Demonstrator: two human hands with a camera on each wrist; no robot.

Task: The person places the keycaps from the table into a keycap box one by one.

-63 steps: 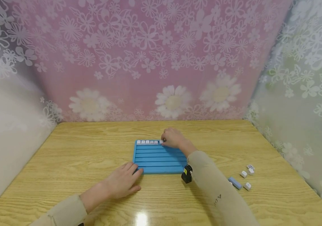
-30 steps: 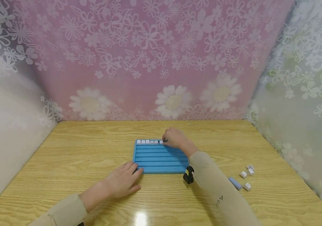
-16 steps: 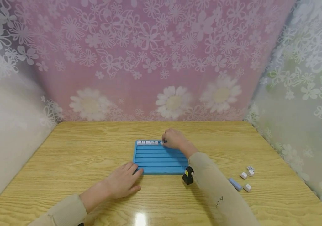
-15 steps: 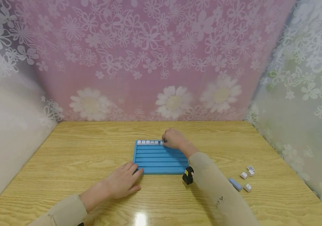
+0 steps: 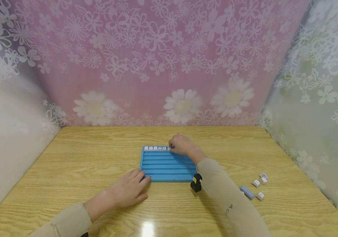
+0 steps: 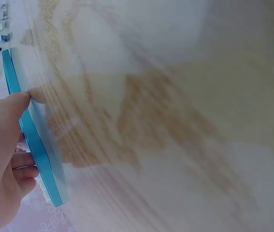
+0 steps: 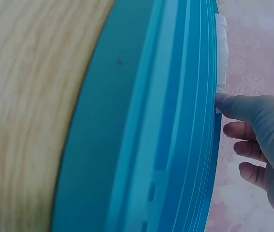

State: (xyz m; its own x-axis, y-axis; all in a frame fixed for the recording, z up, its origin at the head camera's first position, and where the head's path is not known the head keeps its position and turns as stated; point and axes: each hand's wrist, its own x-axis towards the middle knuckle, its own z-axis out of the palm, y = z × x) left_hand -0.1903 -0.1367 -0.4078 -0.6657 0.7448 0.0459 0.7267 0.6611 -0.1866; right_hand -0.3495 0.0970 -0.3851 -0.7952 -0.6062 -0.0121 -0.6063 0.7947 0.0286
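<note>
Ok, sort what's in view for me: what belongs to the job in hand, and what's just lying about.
Job in hand:
blue tray, touched by the left hand
white keycaps in its far row
keycap pinched by the right hand
loose white keycaps, probably: they match

Just lying about:
blue bar beside those; it may belong, its use unclear

The head camera looks forward and down across the desk [image 5: 97, 151]. Both nearer wrist views share its blue tray [image 5: 166, 167].
</note>
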